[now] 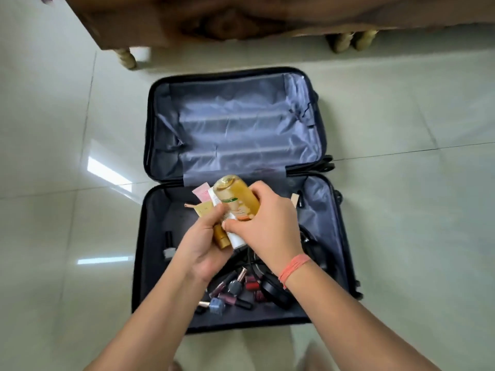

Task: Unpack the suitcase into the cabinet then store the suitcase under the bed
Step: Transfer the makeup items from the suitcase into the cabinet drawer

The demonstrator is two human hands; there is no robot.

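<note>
Suitcase lies open flat on the tiled floor, far half bare lining, near half not yet cleared: nail polish bottles, dark cables. Left hand closed round a bunch of tubes, palm up. Right hand curled over the amber bottle, pressing it onto that bunch. Bottle looks smooth plastic, probably slippery and liquid-heavy; grip mid-body, not the cap. Tubes soft, likely to fan out. Shell looks rigid, light once emptied. Wooden bed just beyond.
</note>
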